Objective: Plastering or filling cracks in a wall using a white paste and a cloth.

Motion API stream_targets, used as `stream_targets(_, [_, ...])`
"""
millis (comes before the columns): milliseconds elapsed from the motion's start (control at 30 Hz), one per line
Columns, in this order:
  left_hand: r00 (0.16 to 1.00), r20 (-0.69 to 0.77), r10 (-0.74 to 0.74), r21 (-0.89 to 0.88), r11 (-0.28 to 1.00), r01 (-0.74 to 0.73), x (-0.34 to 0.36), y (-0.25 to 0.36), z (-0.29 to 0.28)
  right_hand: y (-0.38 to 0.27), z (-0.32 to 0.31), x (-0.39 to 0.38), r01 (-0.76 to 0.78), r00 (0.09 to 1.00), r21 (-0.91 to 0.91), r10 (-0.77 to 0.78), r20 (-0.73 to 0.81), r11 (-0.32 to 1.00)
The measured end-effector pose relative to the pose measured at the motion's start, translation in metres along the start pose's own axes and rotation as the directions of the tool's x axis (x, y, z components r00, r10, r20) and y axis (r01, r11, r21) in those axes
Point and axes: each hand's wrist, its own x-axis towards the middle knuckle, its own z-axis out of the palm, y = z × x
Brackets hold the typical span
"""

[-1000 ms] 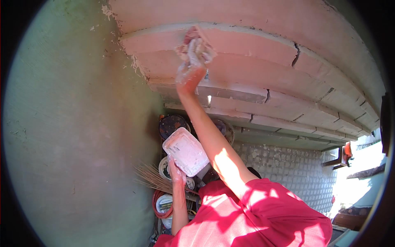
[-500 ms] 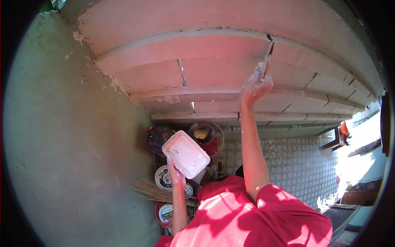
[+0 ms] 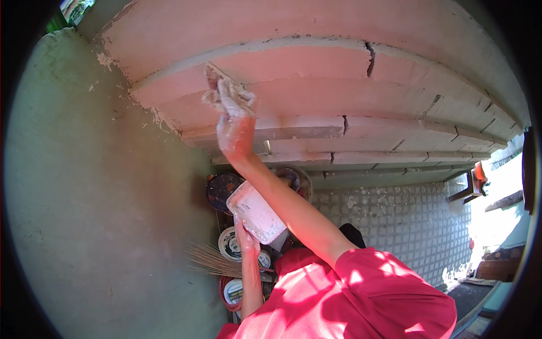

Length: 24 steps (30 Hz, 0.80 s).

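My right hand (image 3: 236, 116), coated in white paste, is closed around a small putty knife (image 3: 213, 76); its blade lies against or close to the pink board wall (image 3: 293, 62), left of centre. Which of the two cannot be told. My left hand (image 3: 247, 238), also smeared with white, grips a shallow white plastic tub (image 3: 255, 212) by its near left side. Pale paste coats the inside of the tub. My right forearm crosses in front of the tub's right part. A dark, jagged crack (image 3: 370, 59) runs down the upper board edge to the right.
A plain greenish wall (image 3: 113, 186) stands on the left. Below the tub are a stiff broom (image 3: 214, 261), a round lidded bucket (image 3: 228, 243) and a dark paint-stained bucket (image 3: 220, 191). Tiled floor (image 3: 395, 220) spreads to the right, with a wooden stool (image 3: 467, 191) at its far end.
My right hand has swung left with the putty knife, away from the crack in the upper edge. The tub in my left hand stays nearly where it was.
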Motion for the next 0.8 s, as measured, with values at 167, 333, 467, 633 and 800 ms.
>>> stream_targets(167, [1.0,-0.01,0.015,-0.003,1.0,-0.015,-0.001,0.004,-0.015,0.016,-0.054,0.025,-0.043,0.983,-0.084,0.027,-0.184,0.996])
stream_targets(333, [1.0,0.009,-0.02,0.007,1.0,0.02,0.003,0.003,-0.015,0.021,-0.017,0.011,0.118,0.988,-0.279,-0.14,-0.061,0.953])
stream_targets(467, [0.999,0.042,-0.035,-0.025,0.999,0.036,-0.001,0.003,-0.008,0.011,-0.008,-0.013,0.019,0.999,-0.09,-0.015,0.041,0.996])
stream_targets(633, [1.0,0.022,-0.018,0.025,1.0,0.017,-0.001,0.001,-0.006,0.031,-0.102,0.016,-0.077,0.97,-0.178,0.032,-0.243,0.981])
stream_targets(800, [0.999,-0.023,-0.047,0.07,0.996,0.049,-0.004,-0.001,0.005,0.065,-0.146,0.053,-0.114,0.926,-0.367,-0.035,-0.377,0.923])
